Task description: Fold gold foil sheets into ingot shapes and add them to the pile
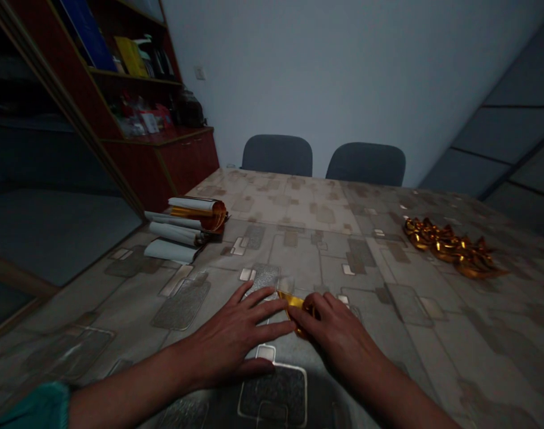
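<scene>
Right hand [333, 325] pinching gold foil paper [292, 300]; left hand [240, 326] splaying, fingertips resting at paper's left side. Light, even pressure probably keeping it from slipping.

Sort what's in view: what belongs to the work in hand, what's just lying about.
Likely in the work:
gold piece at the left hand and right hand
curled sheets
shiny gold shapes

Apparently just about:
grey chairs
cabinet
wall socket
</scene>
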The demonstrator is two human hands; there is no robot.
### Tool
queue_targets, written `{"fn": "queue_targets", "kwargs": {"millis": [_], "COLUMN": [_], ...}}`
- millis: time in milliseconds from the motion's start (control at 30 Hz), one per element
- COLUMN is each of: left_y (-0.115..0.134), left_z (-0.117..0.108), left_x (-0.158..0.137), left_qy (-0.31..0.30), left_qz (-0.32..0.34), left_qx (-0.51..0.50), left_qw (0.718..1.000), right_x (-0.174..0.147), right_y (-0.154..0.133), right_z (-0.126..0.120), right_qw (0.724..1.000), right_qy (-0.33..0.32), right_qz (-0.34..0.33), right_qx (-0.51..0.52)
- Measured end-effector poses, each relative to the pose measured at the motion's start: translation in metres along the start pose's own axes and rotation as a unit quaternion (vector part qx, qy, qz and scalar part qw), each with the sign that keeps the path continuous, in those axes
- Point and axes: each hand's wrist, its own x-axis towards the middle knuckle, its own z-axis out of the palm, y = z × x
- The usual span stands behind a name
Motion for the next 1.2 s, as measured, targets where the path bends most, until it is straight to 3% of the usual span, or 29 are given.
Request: {"fn": "queue_targets", "kwargs": {"millis": [433, 700, 833, 1033, 1200], "left_y": [-0.001, -0.007, -0.011, -0.009, -0.002], "left_z": [-0.006, 0.002, 0.003, 0.002, 0.003], "left_x": [0.000, -0.003, -0.002, -0.003, -0.005], "left_qy": [0.016, 0.039, 0.056, 0.056, 0.044], "left_qz": [0.004, 0.002, 0.009, 0.014, 0.008], "left_qx": [0.021, -0.004, -0.019, -0.003, 0.012], "left_qw": [1.000, 0.999, 0.998, 0.998, 0.999], "right_x": [-0.004, -0.004, -0.010, -0.019, -0.021], "right_y": [0.005, 0.005, 0.004, -0.011, -0.031], "right_z": [0.006, 0.011, 0.009, 0.007, 0.025], "right_qw": [0.997, 0.998, 0.996, 0.987, 0.986], "right_qy": [0.041, 0.041, 0.048, 0.095, 0.134], "right_qz": [-0.037, -0.011, -0.032, -0.058, -0.021], "right_qx": [-0.047, -0.049, -0.072, -0.113, -0.093]}}
